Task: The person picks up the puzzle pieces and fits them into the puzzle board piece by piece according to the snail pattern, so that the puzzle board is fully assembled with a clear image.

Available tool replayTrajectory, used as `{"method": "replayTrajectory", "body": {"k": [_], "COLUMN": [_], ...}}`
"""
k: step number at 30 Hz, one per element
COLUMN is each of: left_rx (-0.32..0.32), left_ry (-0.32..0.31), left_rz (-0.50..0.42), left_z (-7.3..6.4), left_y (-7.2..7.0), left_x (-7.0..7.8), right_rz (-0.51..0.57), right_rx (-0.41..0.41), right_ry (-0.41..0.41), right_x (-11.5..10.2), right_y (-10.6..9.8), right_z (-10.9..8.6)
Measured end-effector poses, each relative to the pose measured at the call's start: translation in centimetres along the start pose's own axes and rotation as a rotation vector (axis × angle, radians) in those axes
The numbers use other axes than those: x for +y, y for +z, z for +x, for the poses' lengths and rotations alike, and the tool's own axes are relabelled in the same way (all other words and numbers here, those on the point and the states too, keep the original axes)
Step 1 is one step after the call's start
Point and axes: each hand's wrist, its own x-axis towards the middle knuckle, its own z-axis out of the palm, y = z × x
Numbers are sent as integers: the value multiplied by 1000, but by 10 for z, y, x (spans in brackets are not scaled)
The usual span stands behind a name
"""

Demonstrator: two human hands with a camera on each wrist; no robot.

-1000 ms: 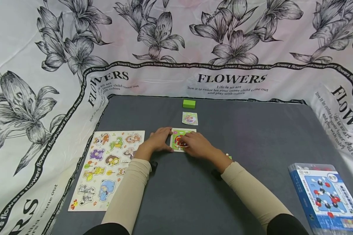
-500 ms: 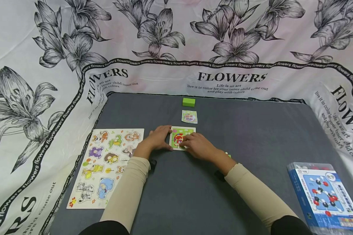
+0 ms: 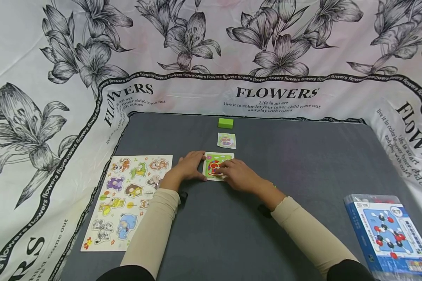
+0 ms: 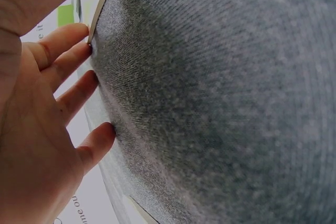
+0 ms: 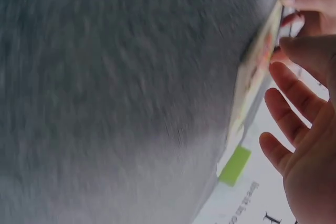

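Note:
In the head view, a small square picture board, green with a red round figure and a pale border, lies flat on the grey surface. The left hand rests at its left edge, fingertips at the far corner and thumb at the near one. In the left wrist view, the left fingers are nearly straight and spread along the board's edge. Right fingertips touch the picture from the right; the right hand hides that side. The right wrist view shows right thumb and index close together; whether they pinch a loose piece is hidden.
A bright green block and a small picture card lie beyond the board. A large animal picture sheet lies left, partly under the left forearm. A blue-and-white molecule model box sits at right. Flower-printed cloth borders the surface.
The right fingertips have shifted slightly right and nearer across the picture, uncovering more of the red figure. The left hand stays at the board's left edge.

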Motion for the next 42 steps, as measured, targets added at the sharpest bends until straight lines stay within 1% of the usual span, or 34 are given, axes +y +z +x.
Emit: {"method": "replayTrajectory", "body": {"k": [4, 8, 10, 15, 20, 23, 27, 29, 35, 42], "left_rx": [0, -2, -3, -8, -11, -11, -9, -11, -11, -19], "left_ry": [-1, -3, -3, -3, -5, -4, -3, -5, -8, -16], "left_rz": [-11, -14, -17, -13, -12, -10, -11, -15, -23, -8], "left_z": [0, 1, 0, 0, 1, 1, 0, 0, -1, 0], "left_y": [2, 4, 4, 3, 2, 2, 3, 4, 4, 2], "left_x": [-1, -1, -2, -1, -1, -1, -2, -1, 0, 0], "right_rz": [37, 44, 41, 55, 49, 46, 43, 42, 58, 72], "right_rx": [34, 59, 47, -12, -65, -71, -50, -54, -84, -67], "right_ry": [33, 66, 96, 160, 190, 193, 168, 165, 176, 166], "right_x": [8, 20, 26, 37, 45, 49, 53, 54, 57, 57], "right_y": [-9, -19, -23, -33, -38, -37, -35, -33, -31, -30], "right_z": [-14, -34, -45, -74, -101, -111, -119, -121, -123, -124]}}
